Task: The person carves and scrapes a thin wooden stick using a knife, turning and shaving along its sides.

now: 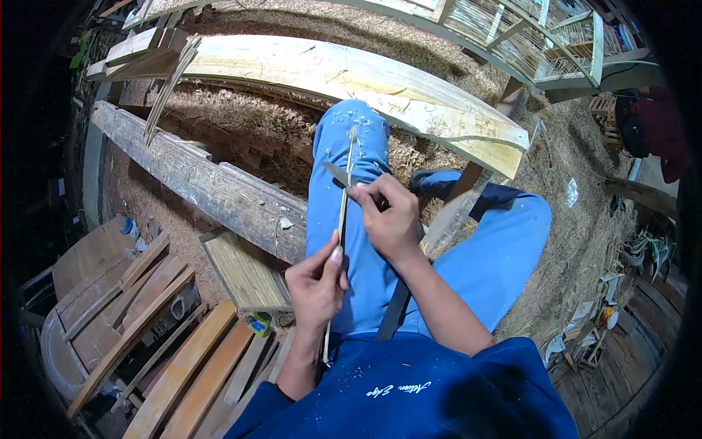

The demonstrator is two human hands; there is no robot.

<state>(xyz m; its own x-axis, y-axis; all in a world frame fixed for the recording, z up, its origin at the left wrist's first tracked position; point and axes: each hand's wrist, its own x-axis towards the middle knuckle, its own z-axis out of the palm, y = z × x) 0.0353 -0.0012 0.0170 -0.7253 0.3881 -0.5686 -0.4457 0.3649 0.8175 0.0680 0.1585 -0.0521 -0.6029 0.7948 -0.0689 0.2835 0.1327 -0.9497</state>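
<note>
A thin bamboo strip (344, 212) runs lengthwise over my blue-trousered left thigh, its tip close to the knee. My left hand (316, 282) pinches the strip between thumb and fingers, and a lower length hangs below that hand. In my right hand (387, 216) is a knife (336, 173), gripped near its blade, which lies across the strip above the left hand. A long dark bar, perhaps the knife's handle, shows beneath my right forearm. Small curled shavings (354, 134) cling to the trouser knee.
A pale wooden plank (292, 62) spans beyond my knee, and a worn beam (197, 179) lies to the left. A bundle of thin strips (172, 88) leans across them. Lower left are a slatted panel (245, 271) and several boards (183, 358). Shavings (570, 234) cover the floor.
</note>
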